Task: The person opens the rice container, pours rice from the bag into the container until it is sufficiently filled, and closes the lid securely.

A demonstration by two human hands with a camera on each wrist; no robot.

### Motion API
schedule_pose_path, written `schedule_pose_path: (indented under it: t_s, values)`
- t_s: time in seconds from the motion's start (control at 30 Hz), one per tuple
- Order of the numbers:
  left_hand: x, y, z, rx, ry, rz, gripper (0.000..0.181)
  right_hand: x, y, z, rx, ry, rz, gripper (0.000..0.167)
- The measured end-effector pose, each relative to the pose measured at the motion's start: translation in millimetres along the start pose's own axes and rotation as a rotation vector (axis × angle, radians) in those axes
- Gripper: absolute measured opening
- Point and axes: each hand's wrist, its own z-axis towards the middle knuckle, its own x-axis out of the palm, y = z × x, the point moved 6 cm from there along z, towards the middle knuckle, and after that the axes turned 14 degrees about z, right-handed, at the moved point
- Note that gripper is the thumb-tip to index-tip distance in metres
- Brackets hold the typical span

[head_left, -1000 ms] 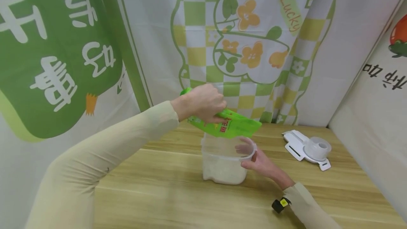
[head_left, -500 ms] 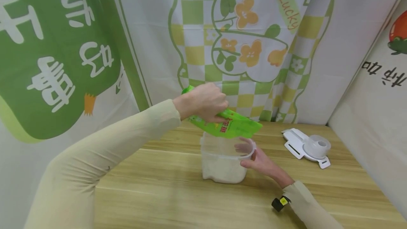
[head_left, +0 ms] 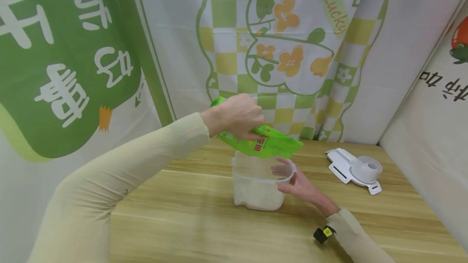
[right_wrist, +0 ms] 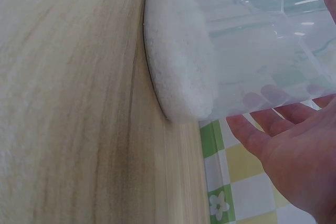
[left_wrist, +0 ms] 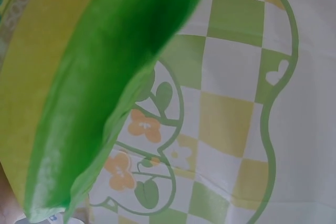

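Note:
My left hand point(head_left: 239, 117) grips a bright green bag point(head_left: 274, 144), tilted with its lower end just above a clear plastic container point(head_left: 256, 169). In the left wrist view the green bag point(left_wrist: 100, 93) fills the left side; my left hand's fingers are not clearly seen there. The container stands upright on the table with white contents point(right_wrist: 178, 51) in its lower part. My right hand point(head_left: 301, 186) holds the container's right side near the rim, thumb in front and fingers behind; in the right wrist view its fingers point(right_wrist: 273, 121) lie along the wall.
A white lid point(head_left: 341, 165) with a round clear cup point(head_left: 365, 169) on it lies at the right of the wooden table point(head_left: 175, 214). A checked curtain point(head_left: 226, 64) hangs behind the table, and a printed cloth wall point(head_left: 431, 125) stands on the right.

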Motion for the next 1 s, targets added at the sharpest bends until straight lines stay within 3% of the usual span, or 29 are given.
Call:
schedule_pose_path:
  t_s: [1.0]
  values:
    - [-4.6, -2.8, 6.0, -0.010, -0.009, -0.017, 0.057, 0.2, 0.0, -1.2, 0.025, -0.021, -0.011, 0.082]
